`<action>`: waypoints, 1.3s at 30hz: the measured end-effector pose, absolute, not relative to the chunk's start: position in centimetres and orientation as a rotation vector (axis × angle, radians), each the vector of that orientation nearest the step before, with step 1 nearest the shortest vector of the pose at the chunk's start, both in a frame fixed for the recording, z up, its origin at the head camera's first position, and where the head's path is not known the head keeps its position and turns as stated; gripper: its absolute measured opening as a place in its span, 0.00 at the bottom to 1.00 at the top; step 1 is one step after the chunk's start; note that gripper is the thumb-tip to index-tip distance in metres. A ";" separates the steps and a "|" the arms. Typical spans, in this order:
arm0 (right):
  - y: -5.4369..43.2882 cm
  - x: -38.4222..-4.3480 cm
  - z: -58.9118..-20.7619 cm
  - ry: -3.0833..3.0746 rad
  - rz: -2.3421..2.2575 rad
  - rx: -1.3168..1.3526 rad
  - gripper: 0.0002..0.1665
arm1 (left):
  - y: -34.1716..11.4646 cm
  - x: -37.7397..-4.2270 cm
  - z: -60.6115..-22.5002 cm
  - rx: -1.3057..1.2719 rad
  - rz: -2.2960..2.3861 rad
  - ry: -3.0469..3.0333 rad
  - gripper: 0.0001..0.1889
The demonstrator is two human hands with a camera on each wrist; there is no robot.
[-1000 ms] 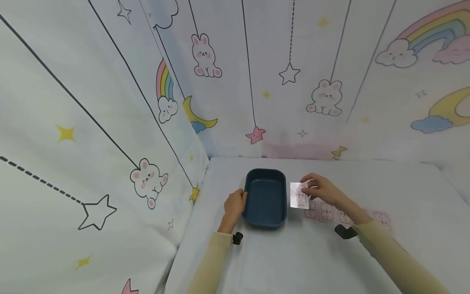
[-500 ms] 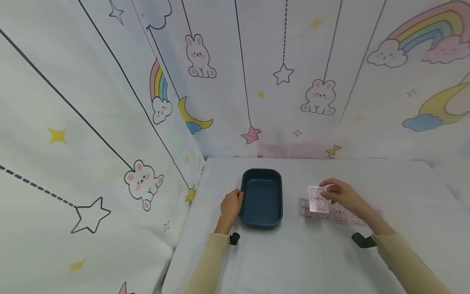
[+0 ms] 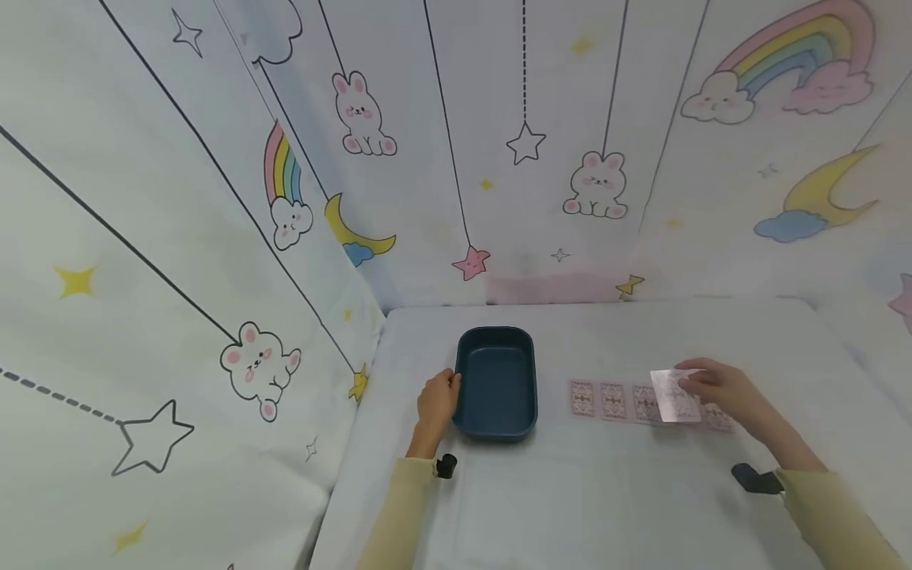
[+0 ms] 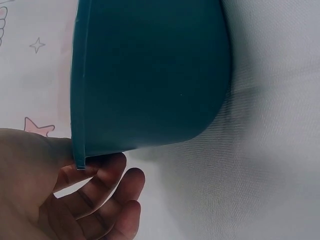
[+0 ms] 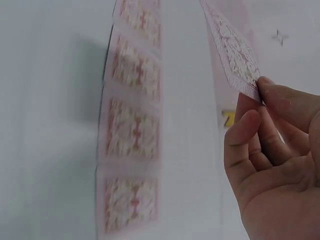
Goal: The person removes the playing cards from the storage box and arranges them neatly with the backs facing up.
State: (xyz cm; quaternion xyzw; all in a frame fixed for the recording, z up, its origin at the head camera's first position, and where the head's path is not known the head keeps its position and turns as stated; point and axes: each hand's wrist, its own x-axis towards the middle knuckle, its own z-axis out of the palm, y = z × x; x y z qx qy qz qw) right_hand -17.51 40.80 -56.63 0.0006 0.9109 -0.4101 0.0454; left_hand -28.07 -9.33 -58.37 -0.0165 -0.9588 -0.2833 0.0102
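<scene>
My left hand (image 3: 438,402) grips the left rim of a dark teal, rounded rectangular plastic tub (image 3: 496,438). In the left wrist view, the thumb is at the rim and the curled fingers (image 4: 131,184) are against the outside of the tub (image 4: 150,75). A playing card (image 3: 674,398) with a pink patterned back is pinched by its edge between thumb and fingers of my right hand (image 3: 728,393). That card (image 5: 235,50) hangs tilted above a row of similar face-down playing cards (image 3: 613,402), hiding part of the row.
The row of cards (image 5: 132,129) lies to the right of the tub on a white cloth-covered table (image 3: 570,499). Curtains (image 3: 442,158) printed with rabbits, stars and rainbows rise behind the table and along its left side.
My right hand has carried the pinched card rightward, away from the tub and along the row, uncovering the cards at its left end. The left hand keeps its hold on the tub. The view has turned right.
</scene>
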 end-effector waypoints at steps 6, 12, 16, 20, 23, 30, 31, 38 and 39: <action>44.5 -16.4 -58.4 2.792 -1.251 0.083 0.34 | -9.4 -27.8 -58.3 -0.033 -0.899 -2.987 0.17; 47.6 -15.0 -60.0 2.787 -1.217 0.166 0.36 | -9.3 -27.8 -58.6 -0.057 -0.908 -2.976 0.18; 49.3 -14.2 -60.6 2.806 -1.178 0.202 0.37 | -9.3 -27.8 -58.8 -0.064 -0.905 -2.968 0.18; 50.6 -13.6 -61.0 2.808 -1.164 0.213 0.37 | -9.3 -27.7 -58.8 -0.072 -0.921 -2.957 0.17; 51.4 -13.6 -61.3 2.820 -1.150 0.206 0.36 | -9.4 -27.7 -58.7 -0.079 -0.928 -2.944 0.17; 52.2 -14.2 -60.9 2.840 -1.098 0.232 0.36 | -9.5 -27.8 -58.6 -0.053 -0.874 -2.961 0.16; 52.3 -14.1 -60.9 2.829 -1.097 0.245 0.37 | -9.5 -27.8 -58.6 -0.052 -0.875 -2.967 0.16; 52.5 -13.9 -62.1 2.832 -1.074 0.272 0.34 | -9.3 -27.8 -58.6 -0.070 -0.889 -2.971 0.16; 52.5 -14.1 -62.2 2.859 -1.059 0.255 0.32 | -9.4 -27.7 -58.6 -0.068 -0.893 -2.968 0.16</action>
